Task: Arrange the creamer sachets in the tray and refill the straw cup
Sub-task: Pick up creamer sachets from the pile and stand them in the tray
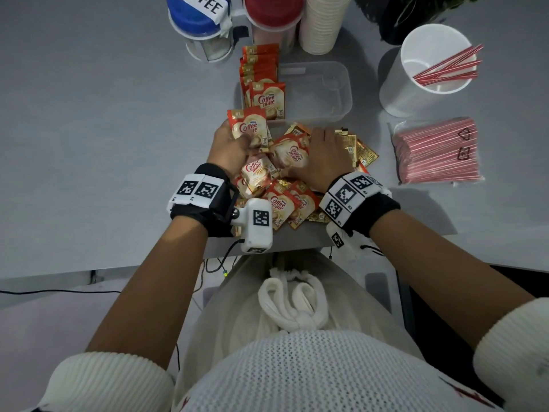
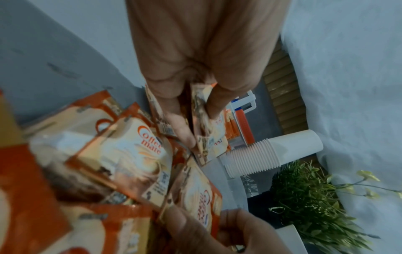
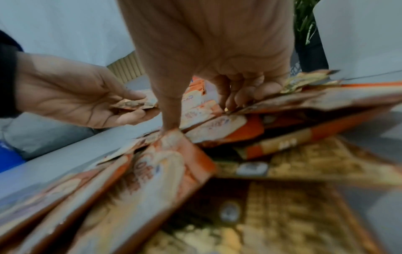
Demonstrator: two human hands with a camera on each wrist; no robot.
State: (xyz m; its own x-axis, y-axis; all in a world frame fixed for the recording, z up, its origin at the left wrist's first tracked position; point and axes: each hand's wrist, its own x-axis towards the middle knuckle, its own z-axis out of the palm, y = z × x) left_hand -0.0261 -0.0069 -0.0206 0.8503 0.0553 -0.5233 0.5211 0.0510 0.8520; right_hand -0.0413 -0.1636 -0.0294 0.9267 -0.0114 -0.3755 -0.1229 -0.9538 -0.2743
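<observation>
Several orange-and-cream creamer sachets (image 1: 252, 132) are held pinched upright in the left hand (image 1: 230, 150), presumably squared for filing into the clear plastic tray (image 1: 320, 93), while the loose sachet pile (image 1: 282, 185) is pressed by the right hand (image 1: 322, 156), fingers curled.

Blue-lidded jar (image 1: 198, 25), red-lidded jar (image 1: 273, 13), stacked paper cups (image 1: 322, 23) (plant (image 2: 309, 197) beside).

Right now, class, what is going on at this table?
A person is sorting creamer sachets. The left hand holds a few sachets upright, while the right hand picks at the loose pile. One row already stands at the left end of the clear tray. The straw cup holds only a few straws; the straw packet lies unopened.
</observation>
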